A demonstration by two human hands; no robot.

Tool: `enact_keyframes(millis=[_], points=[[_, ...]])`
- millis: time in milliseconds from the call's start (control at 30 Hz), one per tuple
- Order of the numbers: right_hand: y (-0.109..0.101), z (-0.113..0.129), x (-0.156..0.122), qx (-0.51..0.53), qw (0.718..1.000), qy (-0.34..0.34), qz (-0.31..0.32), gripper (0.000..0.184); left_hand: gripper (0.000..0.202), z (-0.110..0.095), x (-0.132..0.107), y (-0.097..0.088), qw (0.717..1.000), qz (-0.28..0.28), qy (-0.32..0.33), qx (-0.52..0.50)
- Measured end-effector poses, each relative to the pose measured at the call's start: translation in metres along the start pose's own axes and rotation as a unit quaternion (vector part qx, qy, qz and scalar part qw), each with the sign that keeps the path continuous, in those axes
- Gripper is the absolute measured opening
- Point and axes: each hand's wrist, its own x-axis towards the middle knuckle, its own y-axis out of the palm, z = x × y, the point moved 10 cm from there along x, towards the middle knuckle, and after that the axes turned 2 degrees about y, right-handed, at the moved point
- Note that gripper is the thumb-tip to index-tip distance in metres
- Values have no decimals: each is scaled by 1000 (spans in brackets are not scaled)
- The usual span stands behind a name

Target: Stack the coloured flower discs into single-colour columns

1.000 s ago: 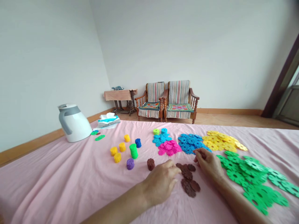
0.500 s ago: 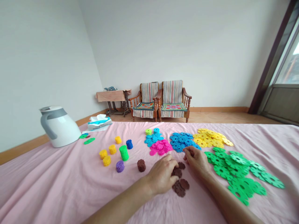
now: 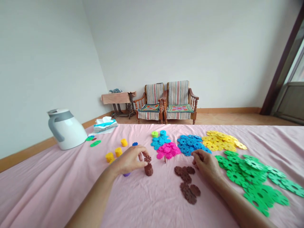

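My left hand (image 3: 133, 161) pinches a brown flower-shaped disc (image 3: 147, 159) between thumb and fingers, just above a short stack of brown discs (image 3: 148, 170). My right hand (image 3: 205, 163) has curled fingers near the pile of blue discs (image 3: 190, 144); whether anything is in them is hidden. Between the hands, loose brown discs (image 3: 190, 193) lie in two small groups. A thin brown piece (image 3: 165, 159), seen edge-on, shows at the front of the pink discs (image 3: 168, 150). Behind my left hand, a purple stack (image 3: 126, 174) is mostly covered.
Yellow discs (image 3: 220, 141) and green discs (image 3: 249, 171) spread at the right. Light blue discs (image 3: 160, 142) lie behind the pink ones. Yellow stacks (image 3: 118, 152) stand at the left, with a white jug (image 3: 71, 133) and a tissue box (image 3: 105, 126) beyond. All rest on a pink cloth (image 3: 106, 202).
My left hand has moved left from the loose brown discs to the brown stack, now with a disc in its fingers. My right hand stays by the blue pile. The view has shifted slightly.
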Motion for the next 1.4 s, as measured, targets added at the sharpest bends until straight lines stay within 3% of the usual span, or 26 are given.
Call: enact_keyframes(millis=[300,600,733,833,1033,1200,1400], points=[[3,-6,2,-11,1000,3,9,27,18,-1,-4,15,998,27,9,61],[3,-6,2,-13,1000,6,12,26,16,4,-4,17,998,34,3,60],[4,-6,2,-20,1000,5,16,26,25,-1,-3,7,999,-16,3,49],[5,-5,2,-24,1000,6,17,25,19,-17,5,5,997,-52,18,56],[3,-1,0,-31,999,5,10,25,16,-51,45,38,986,-4,53,157],[3,2,-1,-35,999,-3,16,26,13,-49,72,58,979,23,34,202],[4,1,0,-37,999,0,16,24,13,-40,83,69,978,40,14,205]])
